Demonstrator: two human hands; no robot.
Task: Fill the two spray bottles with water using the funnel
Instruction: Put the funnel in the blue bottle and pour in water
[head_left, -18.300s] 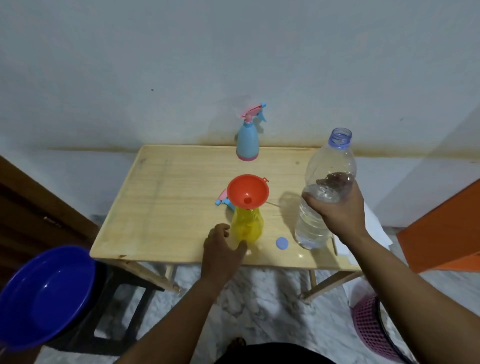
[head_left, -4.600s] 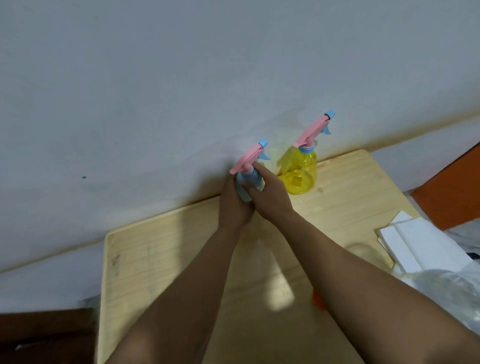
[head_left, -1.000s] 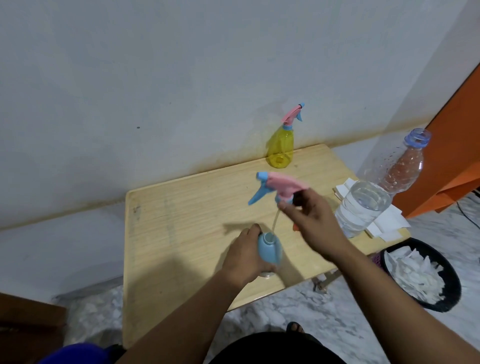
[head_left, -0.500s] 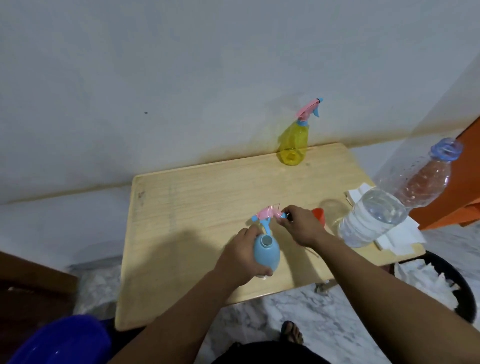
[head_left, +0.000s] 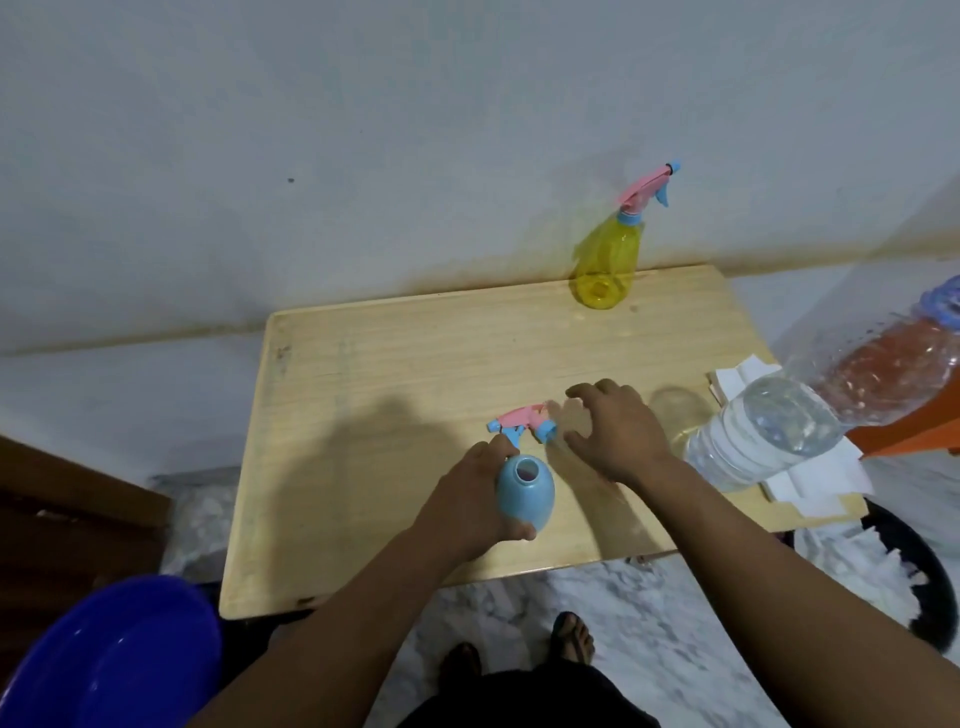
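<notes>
My left hand (head_left: 467, 499) grips the blue spray bottle (head_left: 525, 492), which stands near the table's front edge with its neck uncovered. Its pink and blue spray head (head_left: 522, 422) lies flat on the wooden table (head_left: 395, 384) just behind it. My right hand (head_left: 615, 431) hovers over the table right of that head, fingers spread and holding nothing. The yellow spray bottle (head_left: 608, 265) stands at the back by the wall with its spray head on. A large clear water bottle (head_left: 769, 431), uncapped and partly full, stands at the right. The funnel is hidden from view.
White paper sheets (head_left: 810, 478) lie under and behind the water bottle at the table's right edge. A blue basin (head_left: 114, 660) sits low at the left. A dark bin with white scraps (head_left: 893, 566) stands on the floor at the right, near an orange object (head_left: 914, 436).
My right hand lifted the spray head off the blue bottle, laid it on the table and let go. My left hand has kept its grip on the blue bottle.
</notes>
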